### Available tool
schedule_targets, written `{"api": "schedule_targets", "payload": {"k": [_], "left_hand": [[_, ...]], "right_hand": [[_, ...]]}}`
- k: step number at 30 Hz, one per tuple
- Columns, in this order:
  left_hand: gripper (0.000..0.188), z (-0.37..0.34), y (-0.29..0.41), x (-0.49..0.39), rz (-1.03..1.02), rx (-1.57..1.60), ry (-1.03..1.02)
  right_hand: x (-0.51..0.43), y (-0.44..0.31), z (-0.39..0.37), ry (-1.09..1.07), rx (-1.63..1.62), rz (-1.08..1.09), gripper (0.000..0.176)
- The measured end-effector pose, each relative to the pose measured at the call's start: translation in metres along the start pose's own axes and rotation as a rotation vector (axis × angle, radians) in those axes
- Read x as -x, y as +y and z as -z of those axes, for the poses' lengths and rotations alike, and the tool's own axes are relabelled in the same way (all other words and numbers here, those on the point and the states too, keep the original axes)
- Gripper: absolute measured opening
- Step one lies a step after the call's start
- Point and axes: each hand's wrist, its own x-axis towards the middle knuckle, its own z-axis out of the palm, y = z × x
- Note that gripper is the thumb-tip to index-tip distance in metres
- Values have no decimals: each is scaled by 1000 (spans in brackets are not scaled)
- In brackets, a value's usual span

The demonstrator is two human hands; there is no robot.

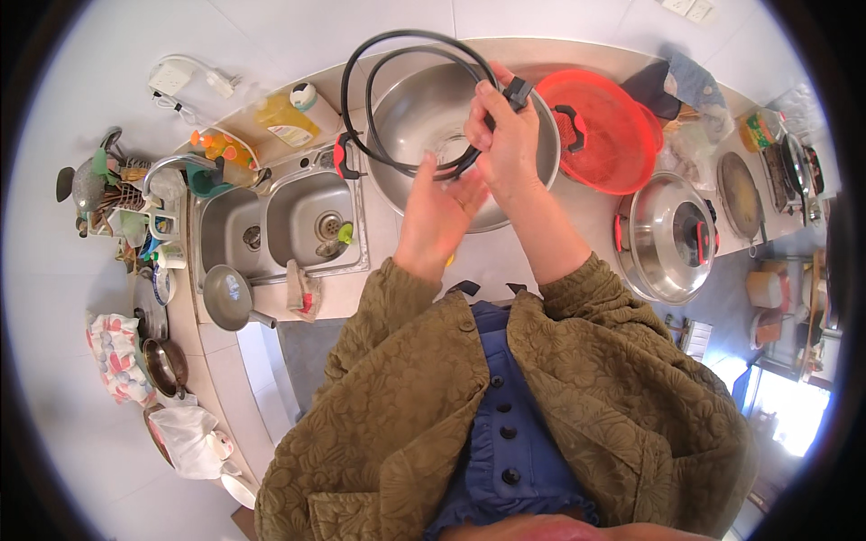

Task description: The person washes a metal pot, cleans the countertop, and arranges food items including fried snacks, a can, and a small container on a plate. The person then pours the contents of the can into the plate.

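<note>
A looped black power cord (350,88) hangs in front of me, its coils above a wide stainless steel pan (413,108). My right hand (504,132) grips the cord close to its black plug (517,93), over the pan's right side. Lower and to the left, my left hand (436,220) is turned palm up with the fingers apart. Its fingertips reach the bottom of the loops; whether they touch the cord I cannot tell. Red-and-black handles (346,155) stick out on both sides of the pan.
A red plastic colander (609,162) stands right of the pan, near a lidded steel pot (666,243). To the left is a double sink (365,233). A small saucepan (226,297) and a cloth (302,291) lie by its front edge. Bottles (287,125) line the wall.
</note>
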Motion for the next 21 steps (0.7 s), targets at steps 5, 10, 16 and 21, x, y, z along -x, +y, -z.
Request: {"api": "schedule_targets", "payload": {"k": [5, 10, 16, 21], "left_hand": [[23, 11, 0, -32, -265, 33, 121], [26, 44, 5, -60, -526, -223, 259], [37, 57, 6, -69, -519, -609, 387], [39, 75, 4, -99, -383, -695, 490]], "right_hand": [[10, 12, 13, 35, -22, -13, 23], [7, 40, 51, 150, 20, -68, 12], [-2, 53, 95, 278, 85, -392, 9], [-10, 53, 110, 336, 184, -559, 10]]}}
